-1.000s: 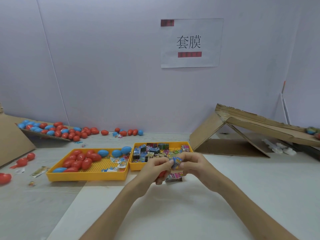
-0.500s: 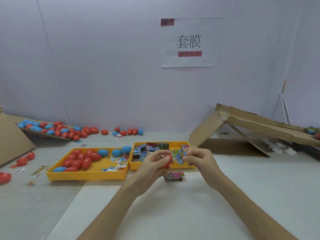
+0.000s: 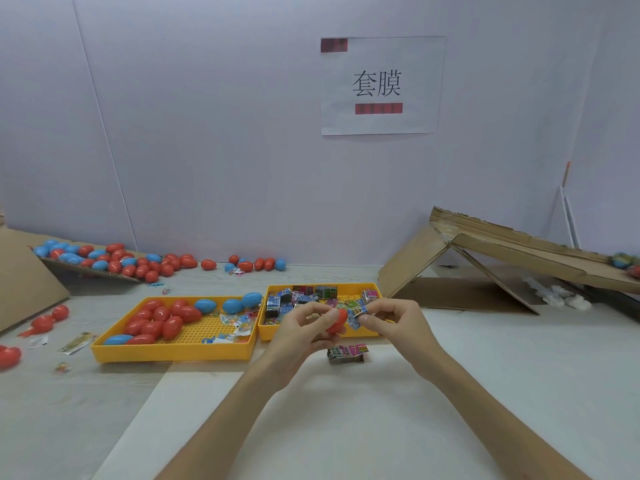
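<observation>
My left hand [image 3: 304, 330] curls round a red egg [image 3: 337, 320]; my right hand [image 3: 394, 323] pinches a printed sleeve [image 3: 358, 311] at its tip, above the table's [image 3: 485, 375] middle. Just beyond lies a spare sleeve [image 3: 346, 353], then two yellow trays [image 3: 173, 353].

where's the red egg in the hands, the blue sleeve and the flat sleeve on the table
red egg [image 3: 338, 320]: head view, its bare right end
blue sleeve [image 3: 357, 314]: head view, its printed middle
flat sleeve [image 3: 346, 353]: head view, its top face
</observation>
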{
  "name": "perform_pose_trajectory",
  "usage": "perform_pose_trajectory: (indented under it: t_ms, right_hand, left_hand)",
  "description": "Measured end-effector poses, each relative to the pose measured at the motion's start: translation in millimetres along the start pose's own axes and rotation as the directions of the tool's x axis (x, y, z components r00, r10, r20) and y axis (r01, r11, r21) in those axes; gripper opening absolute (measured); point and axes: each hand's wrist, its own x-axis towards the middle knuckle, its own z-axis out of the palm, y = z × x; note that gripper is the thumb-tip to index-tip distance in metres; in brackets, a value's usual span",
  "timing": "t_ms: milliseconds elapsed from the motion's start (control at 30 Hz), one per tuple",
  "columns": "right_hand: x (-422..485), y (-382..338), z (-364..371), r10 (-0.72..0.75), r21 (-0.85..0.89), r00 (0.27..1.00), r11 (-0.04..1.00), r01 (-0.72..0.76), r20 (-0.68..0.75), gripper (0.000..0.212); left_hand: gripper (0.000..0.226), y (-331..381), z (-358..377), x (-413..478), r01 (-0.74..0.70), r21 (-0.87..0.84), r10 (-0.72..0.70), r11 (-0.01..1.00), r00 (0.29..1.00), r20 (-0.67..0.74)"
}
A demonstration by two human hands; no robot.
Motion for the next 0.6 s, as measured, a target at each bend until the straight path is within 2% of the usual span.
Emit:
perform_pose_trajectory:
  t_ms: [67,233,333,467,600]
  right_hand:
    - [-0.9,-1.9,-0.1,-0.025,-0.009,0.999,1.0,0.025,0.043,0.003]
    - [-3.7,-5.4,1.1,-0.07,0.024,0.992,0.997,0.068,0.102,0.004]
    - [-4.2,-6.6,2.1,-0.084,0.055,0.989,0.995,0.078,0.125,0.011]
    - [-2.5,-6.3,3.6,-0.054,0.025,0.994,0.998,0.052,0.093,0.028]
    - [-4.2,-8.1,3.6,-0.082,0.0,0.993,0.997,0.082,0.084,0.027]
  left_hand:
    - [0.043,-1.1,0.7,0.2,0.01,0.049,-0.01,0.999,1.0,0.007]
    - [0.045,-1.4,1.5,0.6,0.055,0.052,-0.058,0.997,0.997,0.046]
    - [0.043,-1.4,1.7,0.8,0.069,0.075,-0.074,0.995,0.995,0.064]
    - [0.038,-0.6,2.6,0.1,0.08,0.097,-0.086,0.992,0.995,0.058]
    - [0.036,0.2,3.1,-0.4,0.083,0.099,-0.089,0.992,0.994,0.058]
